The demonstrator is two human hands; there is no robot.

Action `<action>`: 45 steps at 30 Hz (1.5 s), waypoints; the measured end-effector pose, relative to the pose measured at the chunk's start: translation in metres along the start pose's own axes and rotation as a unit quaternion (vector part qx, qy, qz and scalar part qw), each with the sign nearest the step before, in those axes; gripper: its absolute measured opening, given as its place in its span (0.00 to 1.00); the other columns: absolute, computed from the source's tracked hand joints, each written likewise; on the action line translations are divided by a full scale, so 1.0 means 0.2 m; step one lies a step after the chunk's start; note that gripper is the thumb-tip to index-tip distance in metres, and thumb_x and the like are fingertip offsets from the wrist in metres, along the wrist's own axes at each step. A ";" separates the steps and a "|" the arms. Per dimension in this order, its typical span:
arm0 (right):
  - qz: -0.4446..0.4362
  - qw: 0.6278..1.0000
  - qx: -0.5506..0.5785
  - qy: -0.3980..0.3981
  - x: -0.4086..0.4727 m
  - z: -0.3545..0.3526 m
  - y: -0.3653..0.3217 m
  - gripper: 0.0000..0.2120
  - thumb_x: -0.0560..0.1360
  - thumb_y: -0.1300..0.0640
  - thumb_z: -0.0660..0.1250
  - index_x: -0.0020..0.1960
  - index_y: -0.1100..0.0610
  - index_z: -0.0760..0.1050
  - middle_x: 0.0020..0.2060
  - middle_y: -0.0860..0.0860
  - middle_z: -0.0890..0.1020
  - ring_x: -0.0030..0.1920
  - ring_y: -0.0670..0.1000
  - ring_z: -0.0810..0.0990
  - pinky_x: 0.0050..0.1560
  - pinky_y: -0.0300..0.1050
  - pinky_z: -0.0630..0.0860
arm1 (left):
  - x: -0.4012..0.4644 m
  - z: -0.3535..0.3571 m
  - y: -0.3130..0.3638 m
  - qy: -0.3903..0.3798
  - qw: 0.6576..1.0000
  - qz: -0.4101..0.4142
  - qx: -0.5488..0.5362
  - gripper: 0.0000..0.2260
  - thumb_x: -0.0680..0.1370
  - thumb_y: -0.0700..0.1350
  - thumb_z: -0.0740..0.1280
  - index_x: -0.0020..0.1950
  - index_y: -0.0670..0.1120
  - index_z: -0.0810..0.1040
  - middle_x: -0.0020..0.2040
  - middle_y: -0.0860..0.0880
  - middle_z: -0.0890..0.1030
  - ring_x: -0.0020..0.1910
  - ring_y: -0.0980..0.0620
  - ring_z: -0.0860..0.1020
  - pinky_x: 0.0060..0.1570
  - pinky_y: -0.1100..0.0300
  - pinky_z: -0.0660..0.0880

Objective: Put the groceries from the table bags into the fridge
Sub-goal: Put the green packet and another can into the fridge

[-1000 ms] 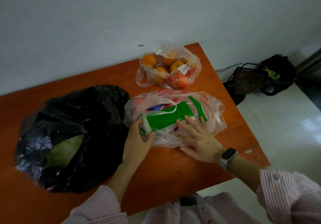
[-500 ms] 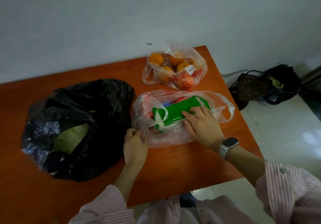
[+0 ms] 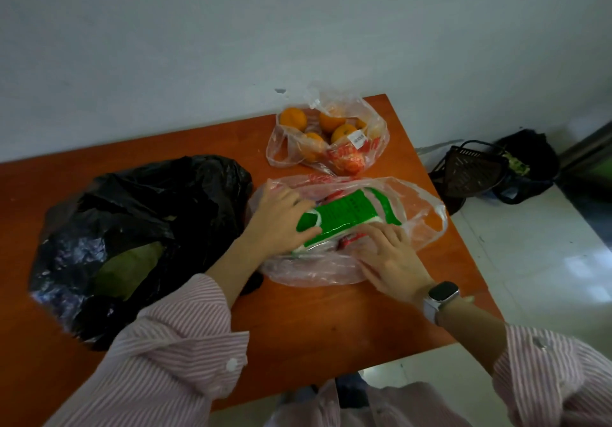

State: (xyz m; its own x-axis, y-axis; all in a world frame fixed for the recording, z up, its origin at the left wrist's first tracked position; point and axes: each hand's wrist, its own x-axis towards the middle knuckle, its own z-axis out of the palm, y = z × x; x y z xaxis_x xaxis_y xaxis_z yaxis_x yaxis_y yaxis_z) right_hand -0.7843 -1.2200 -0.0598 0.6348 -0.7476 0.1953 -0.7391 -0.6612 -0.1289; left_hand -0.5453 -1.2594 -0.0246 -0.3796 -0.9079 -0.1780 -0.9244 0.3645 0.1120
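Unpacking was under way; the left hand [image 3: 281,218] gripped the green carton [image 3: 344,218] inside the clear bag [image 3: 420,224] on the bench [image 3: 331,320]; the right hand [image 3: 387,261] pressed the plastic flat, fingers relaxed; next, probably, lifting the carton free.

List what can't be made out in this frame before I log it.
All head view:
- Fridge: not in view.
- Left hand: fingers reach behind the green package, so its grip is unclear.
- Black bag: only a green leafy patch shows; the plastic covers the rest.
- Clear bag: items under the green package are hidden by it and both hands.
- Label on the orange bag: too small to read.
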 end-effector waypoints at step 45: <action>0.231 0.846 0.368 -0.309 0.62 0.04 0.35 0.17 0.80 0.47 0.51 0.66 0.48 0.68 0.61 0.54 0.76 0.57 0.55 0.75 0.58 0.47 0.70 | 0.22 0.18 -0.29 -0.021 0.981 -0.108 -0.160 0.39 0.66 0.63 0.45 0.73 0.45 0.61 0.75 0.42 0.56 0.74 0.44 0.52 0.72 0.53 0.47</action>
State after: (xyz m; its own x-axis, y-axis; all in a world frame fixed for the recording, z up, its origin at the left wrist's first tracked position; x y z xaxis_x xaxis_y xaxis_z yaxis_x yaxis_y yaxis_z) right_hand -0.7563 -1.3601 -0.0519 0.4803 -0.6774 -0.5572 -0.7447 0.0207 -0.6671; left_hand -0.5093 -1.3141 -0.0747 -0.1828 -0.9454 -0.2699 -0.9274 0.0748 0.3664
